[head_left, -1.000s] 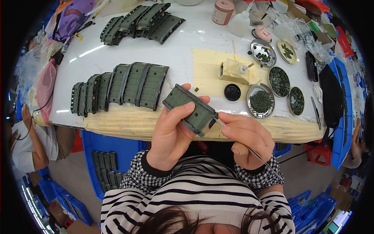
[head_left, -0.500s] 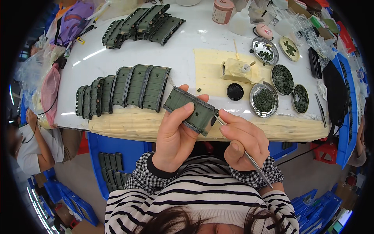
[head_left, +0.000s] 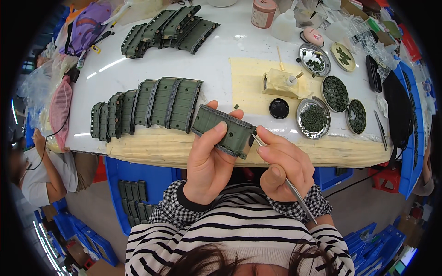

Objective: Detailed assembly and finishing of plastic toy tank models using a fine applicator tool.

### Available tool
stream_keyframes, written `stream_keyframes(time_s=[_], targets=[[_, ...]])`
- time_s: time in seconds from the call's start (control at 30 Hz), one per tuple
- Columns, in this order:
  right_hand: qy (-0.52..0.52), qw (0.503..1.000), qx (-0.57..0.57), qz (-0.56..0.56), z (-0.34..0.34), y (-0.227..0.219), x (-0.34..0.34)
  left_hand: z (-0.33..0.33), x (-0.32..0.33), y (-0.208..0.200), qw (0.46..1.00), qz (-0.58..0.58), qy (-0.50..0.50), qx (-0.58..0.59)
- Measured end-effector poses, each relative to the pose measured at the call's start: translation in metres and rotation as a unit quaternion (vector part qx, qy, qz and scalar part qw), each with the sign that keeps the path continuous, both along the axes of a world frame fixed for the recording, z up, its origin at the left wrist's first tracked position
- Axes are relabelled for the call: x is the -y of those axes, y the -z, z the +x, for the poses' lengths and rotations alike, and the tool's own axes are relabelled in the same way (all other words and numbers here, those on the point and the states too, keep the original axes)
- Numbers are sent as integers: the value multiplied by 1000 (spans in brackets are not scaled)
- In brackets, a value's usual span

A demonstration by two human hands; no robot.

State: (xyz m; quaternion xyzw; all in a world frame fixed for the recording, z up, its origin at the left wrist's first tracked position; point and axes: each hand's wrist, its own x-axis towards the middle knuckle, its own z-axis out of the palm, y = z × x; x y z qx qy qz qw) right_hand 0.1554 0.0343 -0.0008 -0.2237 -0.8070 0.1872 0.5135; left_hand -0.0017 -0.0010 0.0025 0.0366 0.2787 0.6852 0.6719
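1. The left hand (head_left: 209,161) is rising from the lower edge with its forearm in a checked cuff, fingers curling closed around a green fabric pouch (head_left: 224,130), thumb lying across its face.
2. The right hand (head_left: 283,163) is sitting just right of the pouch, fingers pinching a thin metal tool (head_left: 285,181); the tool's tip is touching the pouch's right end, and its shaft is slanting down toward the right cuff.
3. The pouch is hovering over the near edge of the white table (head_left: 221,55), tilted so that its right end is lower. It is olive green, rectangular, with darker webbing edges and small holes on its face.
4. Left of the pouch, a row of matching green pouches (head_left: 147,108) is lying overlapped on the table; a second heap of pouches (head_left: 168,28) is lying farther back.
5. Right of the pouch, round metal dishes (head_left: 314,118) are holding small dark green pieces, with a black round lid (head_left: 279,108) between them and the pouch.
6. Below the table, blue crates (head_left: 138,184) are standing on the floor.
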Motion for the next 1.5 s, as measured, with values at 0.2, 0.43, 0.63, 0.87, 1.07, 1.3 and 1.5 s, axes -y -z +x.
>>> stream_keyframes(time_s=[0.2, 0.43, 0.63, 0.87, 1.07, 1.3, 1.5], targets=[[-22, 999, -11, -25, 2, -4, -2, -3, 0, -1, 1000, 1, 19, 7], [-53, 996, -22, -71, 7, -10, -6, -6, 0, 1, 999, 1, 35, 5], [-58, 993, -28, -104, 8, -12, -5, -7, 0, 1, 999, 2, 43, 4], [-63, 992, -32, -109, 10, -14, -6, -8, 0, 0, 999, 1, 53, 1], [-65, 992, -33, -107, 9, -13, -6, -9, 0, 2, 998, 3, 54, 13], [-75, 992, -28, -102, 10, -16, -6, -12, -1, 3, 997, 9, 68, 32], [-88, 984, -74, -138, 11, -9, -4, -16, -3, 4, 996, 18, 91, 16]])
